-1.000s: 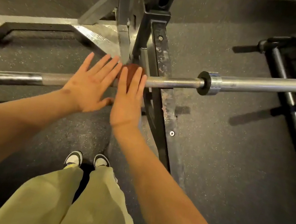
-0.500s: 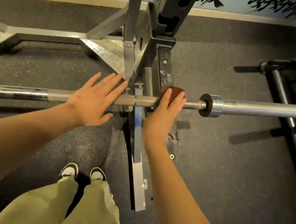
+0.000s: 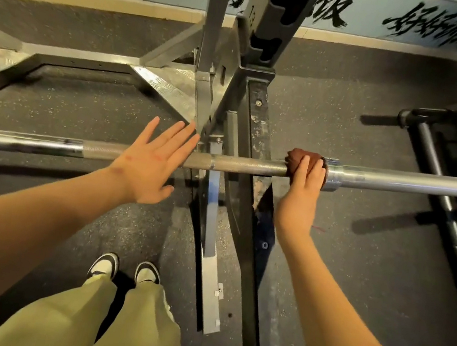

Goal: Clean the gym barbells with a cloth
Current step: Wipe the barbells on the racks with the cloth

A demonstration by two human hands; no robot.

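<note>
Rightward along the barbell point(image 3: 240, 164), the right hand point(image 3: 302, 190) and its cloth point(image 3: 298, 161) have slid to the collar point(image 3: 333, 174).
Its fingers curl over the dark red cloth, clasping it round the bar, to the right of the rack upright point(image 3: 271, 30). The left hand point(image 3: 152, 165) lies flat, fingers straight, on the knurled shaft just left of the upright. The barbell crosses the upright above dark floor point(image 3: 353, 282).

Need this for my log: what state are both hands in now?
Left hand: open, fingers straight, across the barbell.
Right hand: closed on the brown cloth around the barbell.
</note>
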